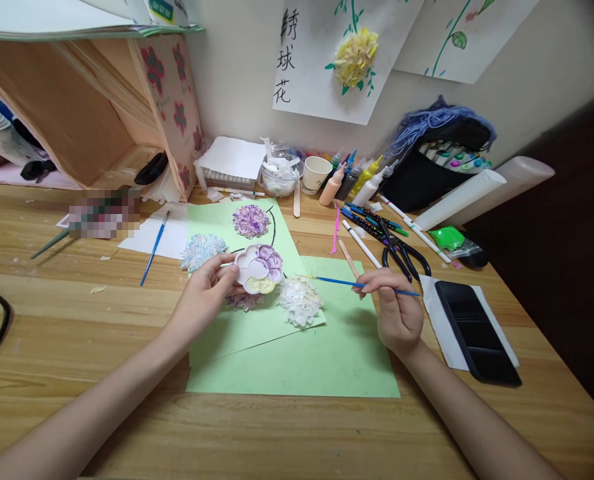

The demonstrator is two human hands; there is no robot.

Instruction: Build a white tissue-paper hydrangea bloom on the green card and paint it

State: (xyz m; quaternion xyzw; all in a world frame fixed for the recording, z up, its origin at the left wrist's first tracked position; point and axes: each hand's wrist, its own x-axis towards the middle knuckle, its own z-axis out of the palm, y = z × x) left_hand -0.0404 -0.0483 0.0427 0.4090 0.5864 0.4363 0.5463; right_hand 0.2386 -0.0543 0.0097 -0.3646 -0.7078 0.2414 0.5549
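Note:
My left hand (214,280) holds a small flower-shaped palette (249,268) by its left edge, with purple and yellow paint in its wells. In my right hand (394,307) is a thin blue paintbrush (344,282), pinched near its rear part, its yellowish tip pointing left above a white paper flower (300,303). That flower lies on the upper green sheet (237,330). Behind the palette is a purple flower (251,221); a blue-tinted one (204,251) sits to the left. Another purplish flower (245,302) is partly hidden under the palette.
A second blue brush (155,248) lies at the left. Black scissors (401,250), pens, a paper cup (315,175) and paint bottles (333,185) stand or lie toward the back. A black phone-like object (477,330) rests on white paper at the right.

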